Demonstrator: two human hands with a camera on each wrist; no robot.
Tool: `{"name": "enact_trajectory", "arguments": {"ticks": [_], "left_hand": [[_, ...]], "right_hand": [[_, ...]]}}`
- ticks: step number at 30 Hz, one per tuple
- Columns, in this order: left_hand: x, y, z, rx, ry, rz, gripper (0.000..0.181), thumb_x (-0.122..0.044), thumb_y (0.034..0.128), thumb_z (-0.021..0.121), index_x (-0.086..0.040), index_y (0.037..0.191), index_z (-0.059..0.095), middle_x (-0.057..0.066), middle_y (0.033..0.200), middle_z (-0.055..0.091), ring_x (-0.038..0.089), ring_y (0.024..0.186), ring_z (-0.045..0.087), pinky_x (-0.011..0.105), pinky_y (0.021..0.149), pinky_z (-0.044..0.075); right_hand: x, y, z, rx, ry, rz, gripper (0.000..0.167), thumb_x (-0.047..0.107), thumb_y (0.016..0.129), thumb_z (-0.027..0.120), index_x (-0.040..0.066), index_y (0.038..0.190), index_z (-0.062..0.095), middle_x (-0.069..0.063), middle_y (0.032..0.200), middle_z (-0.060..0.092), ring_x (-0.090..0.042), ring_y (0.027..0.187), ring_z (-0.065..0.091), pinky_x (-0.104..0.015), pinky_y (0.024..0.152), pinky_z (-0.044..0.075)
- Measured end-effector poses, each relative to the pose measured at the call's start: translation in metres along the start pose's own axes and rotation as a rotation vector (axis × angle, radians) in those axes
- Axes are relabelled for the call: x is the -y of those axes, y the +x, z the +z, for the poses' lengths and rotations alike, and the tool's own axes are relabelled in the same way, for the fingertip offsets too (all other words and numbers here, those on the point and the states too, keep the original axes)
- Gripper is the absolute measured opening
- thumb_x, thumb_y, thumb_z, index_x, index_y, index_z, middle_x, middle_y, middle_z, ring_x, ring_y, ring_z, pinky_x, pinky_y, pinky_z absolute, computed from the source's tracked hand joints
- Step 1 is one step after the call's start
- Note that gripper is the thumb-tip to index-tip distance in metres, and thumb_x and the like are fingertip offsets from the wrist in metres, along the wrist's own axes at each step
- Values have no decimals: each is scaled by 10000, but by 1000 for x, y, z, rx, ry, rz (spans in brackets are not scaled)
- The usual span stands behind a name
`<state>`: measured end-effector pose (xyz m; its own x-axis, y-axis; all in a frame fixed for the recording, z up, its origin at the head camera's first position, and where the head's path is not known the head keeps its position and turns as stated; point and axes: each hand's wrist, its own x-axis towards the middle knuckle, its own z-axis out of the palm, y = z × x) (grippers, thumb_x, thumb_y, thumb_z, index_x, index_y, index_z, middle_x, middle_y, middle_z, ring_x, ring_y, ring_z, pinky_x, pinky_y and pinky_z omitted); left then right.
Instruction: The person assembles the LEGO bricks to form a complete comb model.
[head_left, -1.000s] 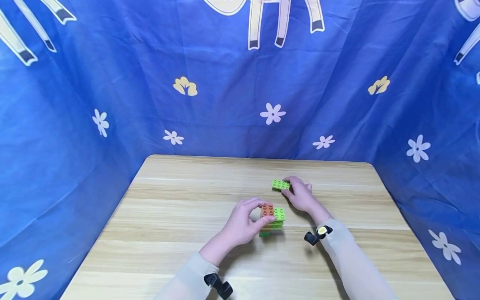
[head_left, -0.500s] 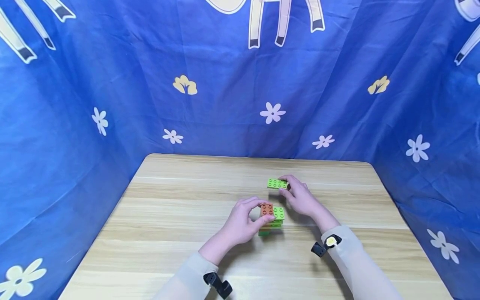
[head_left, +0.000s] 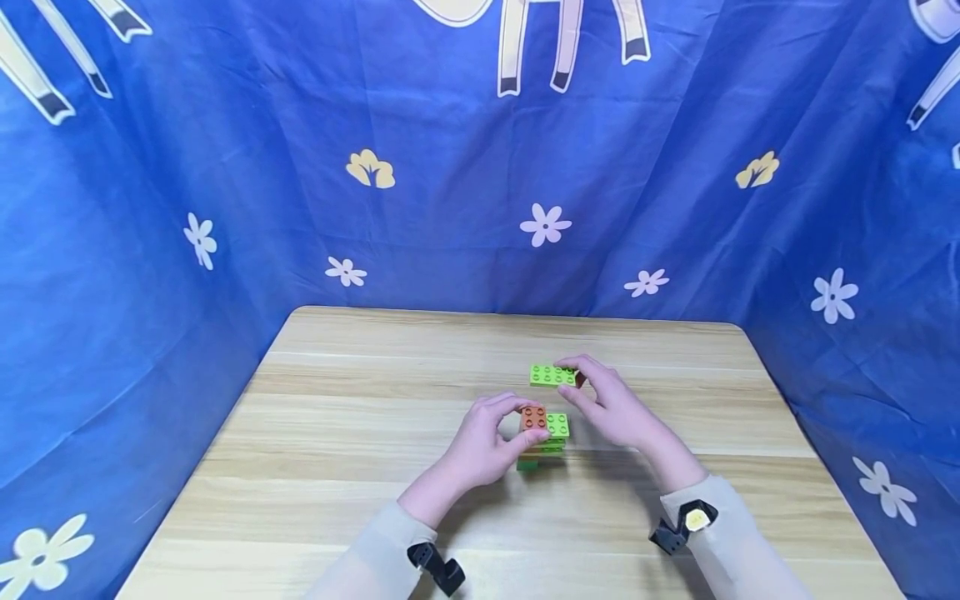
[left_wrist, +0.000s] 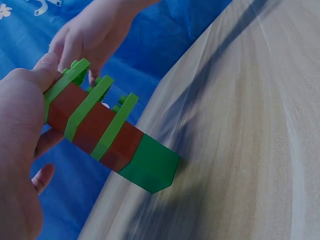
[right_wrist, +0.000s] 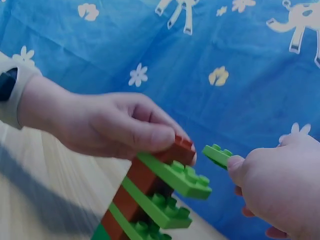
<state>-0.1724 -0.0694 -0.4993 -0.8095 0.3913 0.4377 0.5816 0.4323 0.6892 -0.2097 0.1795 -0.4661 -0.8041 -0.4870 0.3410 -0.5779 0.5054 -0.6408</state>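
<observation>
A tower of toy building bricks (left_wrist: pixel 95 120) stands upright on the table in the left wrist view. Its dark green brick (left_wrist: pixel 150 162) is at the bottom, with brown bricks above and lime plates sticking out between them on one side. My left hand (head_left: pixel 480 442) grips the brown brick (head_left: pixel 533 417) at the top between thumb and fingers. Behind the tower in the head view, my right hand (head_left: pixel 618 408) pinches one end of a separate lime plate (head_left: pixel 551 376), studs up. In the right wrist view this plate (right_wrist: pixel 215 153) is apart from the tower, beside its top.
The wooden table (head_left: pixel 337 400) has a blue patterned cloth (head_left: pixel 450 208) around its back and sides. A dark camera strap sits on each sleeved wrist.
My right hand has lifted the lime plate and brought it left, nearer the tower's top. The right forearm has shifted right and closer. My left hand and the tower have stayed put.
</observation>
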Motion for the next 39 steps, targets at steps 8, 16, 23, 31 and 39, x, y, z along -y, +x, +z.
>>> {"name": "enact_trajectory", "arguments": {"ticks": [8,16,23,31,39], "left_hand": [[4,0,1,15,-19,-17,350,-488,942,783,-232,1178,751,-187,1094,716,114,1099,662,436,1042,482],[4,0,1,21,-47,-32,372,-460,938,798,-233,1228,743,-170,1173,725,104,1145,654,436,1052,473],[4,1,1,18,-73,-20,340,-454,935,804,-228,1182,748,-172,1119,727,105,1112,666,446,1022,499],[3,2,1,10,-76,-20,271,-435,931,818,-231,1092,745,-185,1033,717,97,1050,671,427,982,517],[4,3,0,-5,-78,11,251,-385,924,841,-206,1075,751,-168,985,716,93,985,680,386,910,549]], "right_hand": [[22,-10,-6,25,36,-89,335,193,1067,662,107,1390,635,79,1254,678,-170,1152,614,-535,1013,459],[33,-21,-3,37,-6,-43,358,282,1059,679,198,1404,638,145,1279,647,-139,1168,556,-533,1050,372],[31,-26,1,25,-11,-77,355,254,1055,686,179,1399,642,141,1290,646,-121,1158,553,-521,1029,361],[31,-30,2,22,-6,-73,369,265,1047,697,220,1409,636,167,1266,644,-99,1138,555,-497,974,362],[31,-32,2,16,-26,-104,364,253,1045,701,230,1403,638,167,1255,649,-97,1136,559,-483,962,374]]}}
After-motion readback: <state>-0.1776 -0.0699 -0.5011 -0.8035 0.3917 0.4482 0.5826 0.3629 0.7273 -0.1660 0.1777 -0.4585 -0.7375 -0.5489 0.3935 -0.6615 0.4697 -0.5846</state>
